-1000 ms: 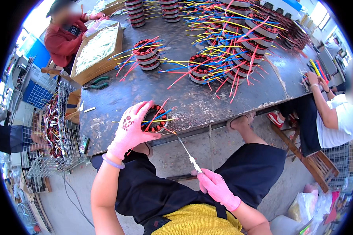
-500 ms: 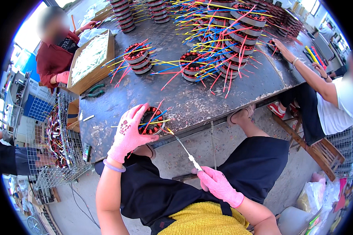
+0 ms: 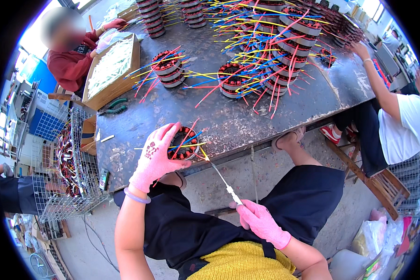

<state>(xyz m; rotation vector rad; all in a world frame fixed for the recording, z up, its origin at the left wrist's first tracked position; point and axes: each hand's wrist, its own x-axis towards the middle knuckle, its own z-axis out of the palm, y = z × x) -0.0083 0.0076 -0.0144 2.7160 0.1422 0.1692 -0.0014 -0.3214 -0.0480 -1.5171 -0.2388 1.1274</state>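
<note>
The left hand (image 3: 155,151), in a pink glove, holds the wound ring (image 3: 190,151) from between 8 and 9 o'clock. It is curved in a half-open shape, with the thumb along the near side of the ring and the fingers on the far side. The ring is at the near edge of the dark counter (image 3: 247,121), and red, blue and yellow wires come out of it.

The right hand (image 3: 261,223), also gloved in pink, is between 4 and 5 o'clock from the ring. It is closed around the white handle of a thin tool (image 3: 222,178). The tool points towards 11 o'clock, and its tip is just beside the ring, near the wire ends; I cannot tell whether it touches them.

Seen from the ring, a small stack of similar rings (image 3: 169,72) stands at 12 o'clock, a lower stack (image 3: 231,86) at 1 o'clock, and a tall stack (image 3: 289,56) between 1 and 2. Green-handled pliers (image 3: 114,107) lie at 10 o'clock, near a cardboard box (image 3: 121,78) with white strips. A person in dark red (image 3: 67,70) sits beyond this box.
</note>
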